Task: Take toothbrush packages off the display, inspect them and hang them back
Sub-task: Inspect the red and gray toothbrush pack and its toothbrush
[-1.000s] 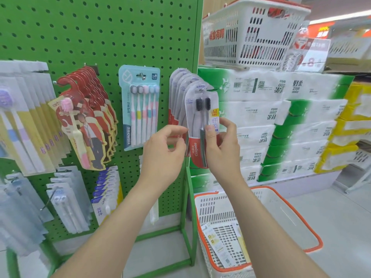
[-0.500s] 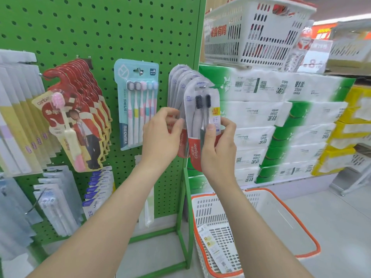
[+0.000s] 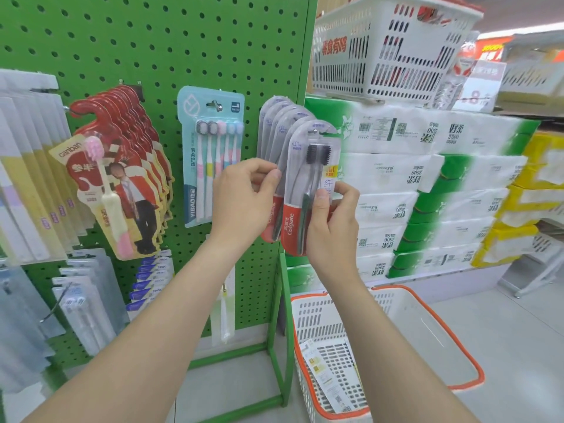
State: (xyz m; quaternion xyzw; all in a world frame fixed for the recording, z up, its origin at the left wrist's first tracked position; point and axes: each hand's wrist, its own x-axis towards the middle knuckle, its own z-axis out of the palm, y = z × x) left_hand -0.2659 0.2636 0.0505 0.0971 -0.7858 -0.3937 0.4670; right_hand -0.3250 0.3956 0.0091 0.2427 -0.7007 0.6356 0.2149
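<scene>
The upper part of the green perforated metal display board (image 3: pixel 152 41) is bare and open. The row of grey-and-red Colgate toothbrush blister packs (image 3: pixel 293 148) hangs at its right edge, the pale blue five-brush card (image 3: pixel 210 154) just beside on the left, the left hand (image 3: pixel 241 203) filling the gap between. Stacked white-and-green tissue packs (image 3: pixel 396 178) crowd the right; below stands an open white plastic basket with an orange rim (image 3: pixel 335 312).
</scene>
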